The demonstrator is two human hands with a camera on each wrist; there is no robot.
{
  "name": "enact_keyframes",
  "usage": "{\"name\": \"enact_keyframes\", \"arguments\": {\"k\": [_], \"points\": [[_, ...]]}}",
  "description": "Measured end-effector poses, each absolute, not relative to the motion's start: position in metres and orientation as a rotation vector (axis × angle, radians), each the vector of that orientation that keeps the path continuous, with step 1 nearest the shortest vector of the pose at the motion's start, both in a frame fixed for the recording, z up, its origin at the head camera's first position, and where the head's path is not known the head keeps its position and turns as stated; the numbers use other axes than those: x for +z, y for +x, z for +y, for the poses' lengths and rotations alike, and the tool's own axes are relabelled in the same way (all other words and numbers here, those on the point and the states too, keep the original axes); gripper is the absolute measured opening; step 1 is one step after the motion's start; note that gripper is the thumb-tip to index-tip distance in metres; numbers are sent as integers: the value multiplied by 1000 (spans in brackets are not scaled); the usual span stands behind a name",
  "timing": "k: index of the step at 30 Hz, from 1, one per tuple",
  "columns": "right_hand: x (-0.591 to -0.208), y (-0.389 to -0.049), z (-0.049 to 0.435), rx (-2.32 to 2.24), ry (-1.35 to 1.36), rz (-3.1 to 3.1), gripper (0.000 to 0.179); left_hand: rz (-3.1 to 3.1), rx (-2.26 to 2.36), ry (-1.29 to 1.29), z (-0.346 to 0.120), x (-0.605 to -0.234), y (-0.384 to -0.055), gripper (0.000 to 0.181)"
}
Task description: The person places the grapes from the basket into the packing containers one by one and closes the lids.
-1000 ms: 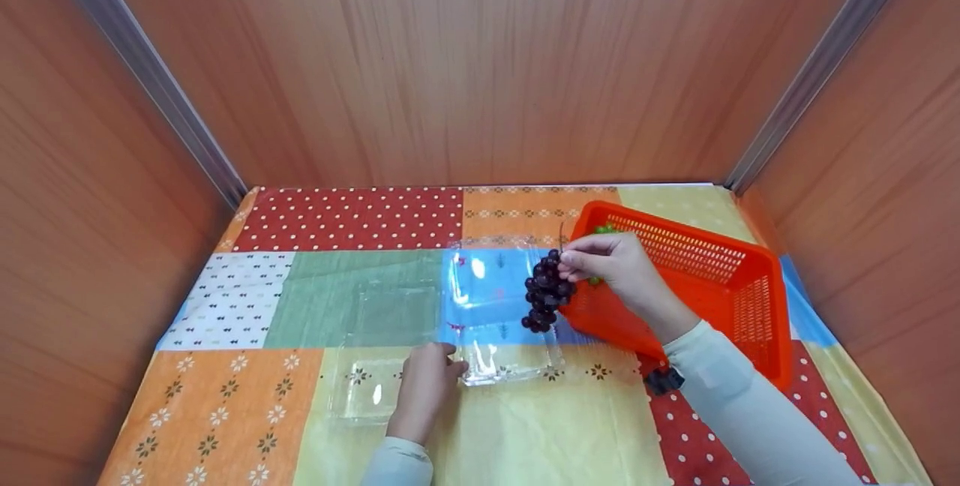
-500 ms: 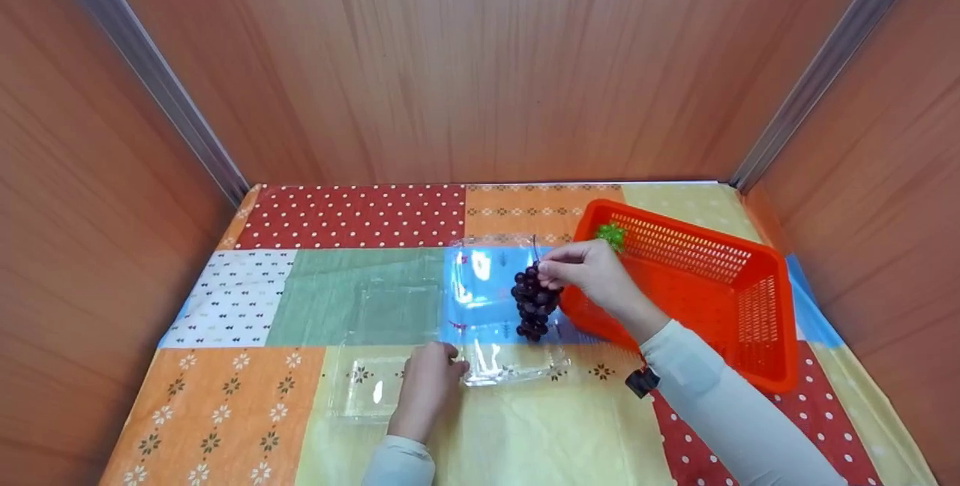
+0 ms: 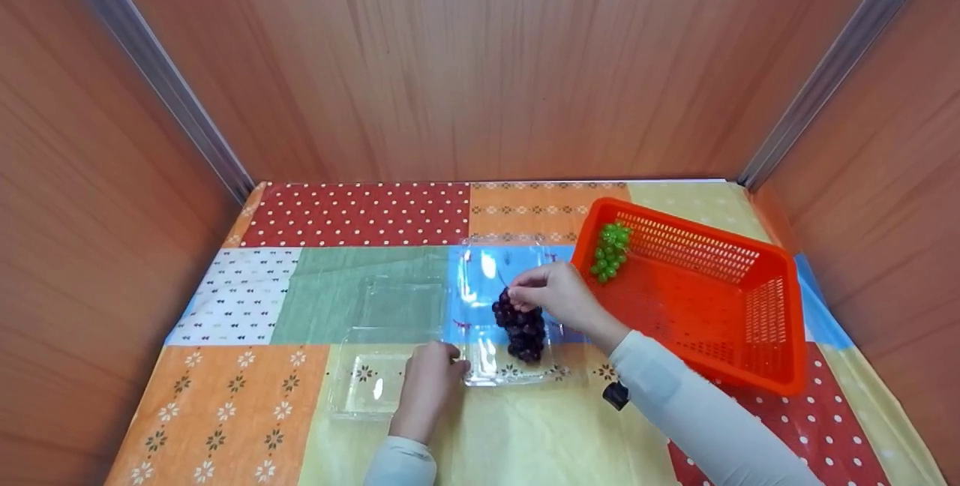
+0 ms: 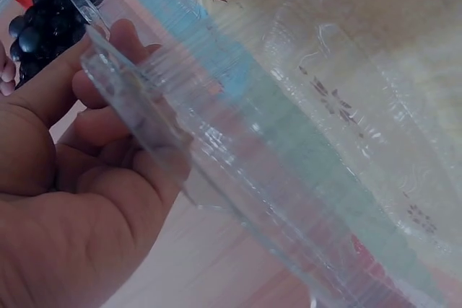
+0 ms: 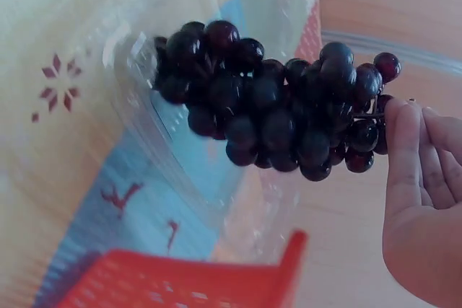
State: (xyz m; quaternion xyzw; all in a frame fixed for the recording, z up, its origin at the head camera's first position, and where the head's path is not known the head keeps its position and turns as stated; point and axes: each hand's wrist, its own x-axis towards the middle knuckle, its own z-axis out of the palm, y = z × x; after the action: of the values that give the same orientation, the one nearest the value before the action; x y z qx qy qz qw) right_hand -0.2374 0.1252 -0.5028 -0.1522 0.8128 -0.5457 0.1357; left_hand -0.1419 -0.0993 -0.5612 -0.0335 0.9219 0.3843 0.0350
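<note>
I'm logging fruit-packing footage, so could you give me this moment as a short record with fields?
Right hand: pinches the dark grapes by their stem end
Left hand: fingers curled at the clear box, holding its edge
Clear box: open, two halves side by side
Dark grapes: over the half nearer the basket; contact with it unclear
Green grapes: in the basket, at its left end in the head view
Basket: red-orange, slotted walls
Surface: patchwork cloth
</note>
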Motion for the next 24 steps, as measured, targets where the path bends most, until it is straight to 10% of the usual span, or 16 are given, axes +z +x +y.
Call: {"name": "enact_keyframes", "arguments": {"k": [24], "points": [[-544,-211,117,-482,-1359,2582,18,2878,1116,-10,-102,-563,-145,5]]}}
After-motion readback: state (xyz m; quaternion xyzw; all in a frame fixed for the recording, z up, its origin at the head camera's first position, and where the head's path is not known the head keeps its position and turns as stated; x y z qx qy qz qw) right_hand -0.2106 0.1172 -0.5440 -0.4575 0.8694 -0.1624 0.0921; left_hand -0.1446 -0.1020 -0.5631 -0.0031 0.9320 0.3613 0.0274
